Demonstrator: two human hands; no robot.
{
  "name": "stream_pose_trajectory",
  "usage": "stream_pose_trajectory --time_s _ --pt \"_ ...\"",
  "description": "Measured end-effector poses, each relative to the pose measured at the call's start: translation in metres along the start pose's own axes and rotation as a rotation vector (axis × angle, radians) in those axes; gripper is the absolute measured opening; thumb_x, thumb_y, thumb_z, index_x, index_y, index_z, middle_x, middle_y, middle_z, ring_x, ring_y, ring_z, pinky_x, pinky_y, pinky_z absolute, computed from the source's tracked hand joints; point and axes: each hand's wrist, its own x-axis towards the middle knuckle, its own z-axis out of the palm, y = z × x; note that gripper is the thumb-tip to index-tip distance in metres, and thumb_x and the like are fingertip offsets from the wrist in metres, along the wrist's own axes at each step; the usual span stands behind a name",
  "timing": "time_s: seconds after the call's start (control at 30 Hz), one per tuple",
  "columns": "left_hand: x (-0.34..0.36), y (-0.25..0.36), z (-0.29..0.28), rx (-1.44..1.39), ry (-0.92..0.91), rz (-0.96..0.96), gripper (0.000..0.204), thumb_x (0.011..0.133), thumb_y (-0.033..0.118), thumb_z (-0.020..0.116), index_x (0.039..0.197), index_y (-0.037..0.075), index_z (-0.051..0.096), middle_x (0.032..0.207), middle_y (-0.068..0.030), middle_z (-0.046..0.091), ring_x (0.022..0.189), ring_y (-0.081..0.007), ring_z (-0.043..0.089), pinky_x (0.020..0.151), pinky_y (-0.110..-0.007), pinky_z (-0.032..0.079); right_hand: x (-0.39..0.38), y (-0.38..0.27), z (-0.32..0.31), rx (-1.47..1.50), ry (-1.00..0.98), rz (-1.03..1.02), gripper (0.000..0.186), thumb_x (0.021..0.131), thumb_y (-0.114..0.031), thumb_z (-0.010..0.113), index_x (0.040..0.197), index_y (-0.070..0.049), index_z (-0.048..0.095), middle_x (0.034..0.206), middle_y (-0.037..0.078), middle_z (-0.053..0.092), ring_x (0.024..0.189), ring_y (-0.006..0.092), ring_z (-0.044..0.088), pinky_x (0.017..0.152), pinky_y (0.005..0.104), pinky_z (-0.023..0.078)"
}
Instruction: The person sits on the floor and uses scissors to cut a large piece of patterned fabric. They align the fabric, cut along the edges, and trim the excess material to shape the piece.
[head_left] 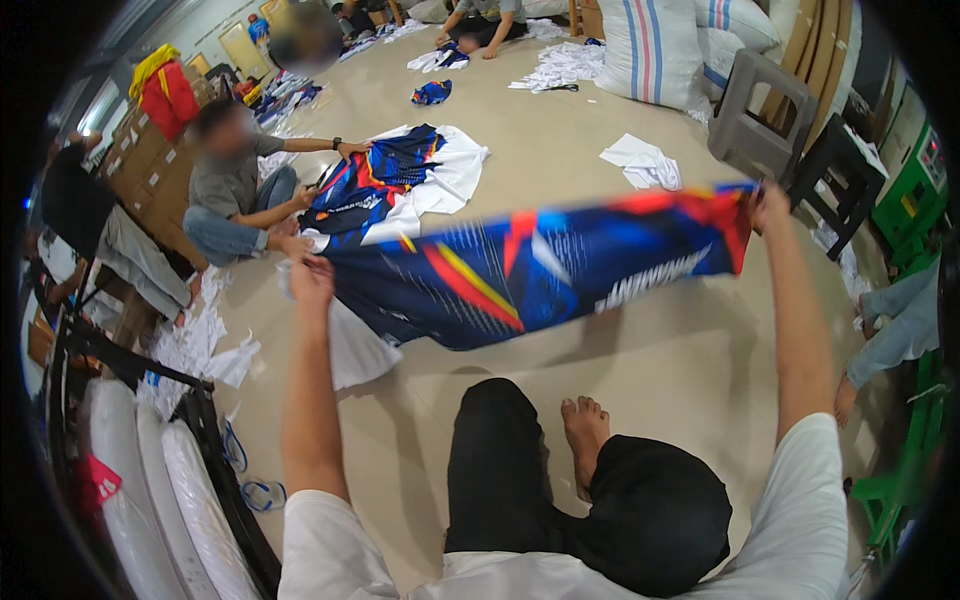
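I've got black trousers (pixel 495 465) and a bare foot (pixel 587 435) closest. Beyond them, left hand (pixel 312 280) pinches one end of the printed cloth (pixel 575 270), right hand (pixel 770 208) pinches the other; cloth held up between them above the floor (pixel 420 465), mostly blue with red. White fabric (pixel 358 348) hangs below left hand; can't tell if attached. Further out I see a seated co-worker (pixel 235 175) touching a second print (pixel 370 185) on the floor, then white sacks (pixel 650 55).
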Motion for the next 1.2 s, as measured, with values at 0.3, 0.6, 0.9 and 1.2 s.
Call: stream_pose_trajectory --time_s 0.3,0.6,0.9,1.2 --pt "-0.076 0.198 0.07 0.394 -0.12 0.584 0.025 0.104 0.02 0.064 0.12 0.002 0.062 0.116 -0.0147 0.07 0.105 -0.0258 0.071 0.087 -0.038 0.062 -0.084 -0.231 0.022 -0.198 -0.165 -0.582 0.009 0.102 -0.015 0.068 0.104 -0.006 0.067 0.082 0.003 0.068 0.07 0.0148 0.066 0.059 0.0274 0.054" --pt "-0.175 0.079 -0.008 0.61 -0.018 0.422 0.024 0.102 0.02 0.072 0.11 0.009 0.052 0.109 -0.008 0.068 0.096 -0.0173 0.07 0.08 -0.028 0.058 -0.147 -0.181 -0.157 -0.339 0.085 -0.445 0.019 0.102 -0.014 0.07 0.116 -0.002 0.065 0.106 0.009 0.074 0.09 0.0201 0.073 0.079 0.0362 0.062" --pt "-0.139 -0.073 -0.124 0.914 -0.043 0.061 0.044 0.103 0.019 0.07 0.13 0.006 0.038 0.111 -0.015 0.061 0.09 -0.0192 0.067 0.072 -0.031 0.061 -0.152 -0.004 -0.235 -0.476 0.176 -0.121 0.014 0.105 -0.025 0.067 0.105 -0.011 0.062 0.082 0.0 0.063 0.069 0.0121 0.061 0.06 0.0276 0.053" --pt "-0.186 -0.164 -0.181 1.269 -0.151 -0.153 0.044 0.098 0.004 0.068 0.132 0.006 0.041 0.104 -0.0138 0.058 0.063 -0.0179 0.063 0.056 -0.032 0.055 -0.108 0.07 -0.346 -0.819 0.392 0.173 0.011 0.106 -0.02 0.063 0.102 -0.01 0.062 0.08 0.002 0.063 0.069 0.0126 0.061 0.056 0.0278 0.053"
